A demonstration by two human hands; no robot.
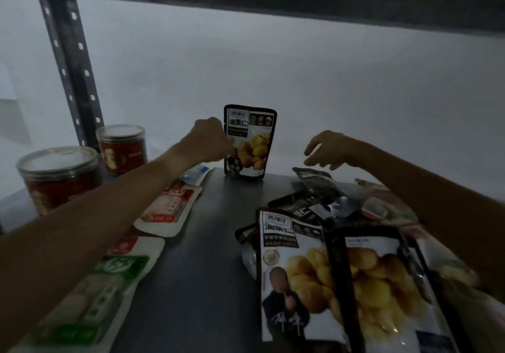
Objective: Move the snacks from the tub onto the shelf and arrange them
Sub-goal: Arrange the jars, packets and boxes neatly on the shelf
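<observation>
Now | left hand (210, 140) pinching upright chestnut pouch (249, 142) at shelf (207, 243) back | right hand (328, 150) hovering beside pouch, fingers apart, empty | risk: letting go carelessly, pouch toppling.

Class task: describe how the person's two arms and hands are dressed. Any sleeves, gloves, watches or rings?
Both forearms are bare as far as the frame shows: no sleeves in view. The left hand and right hand wear no gloves. No watch or bracelet shows at either wrist. Rings cannot be made out in the dim light.
</observation>
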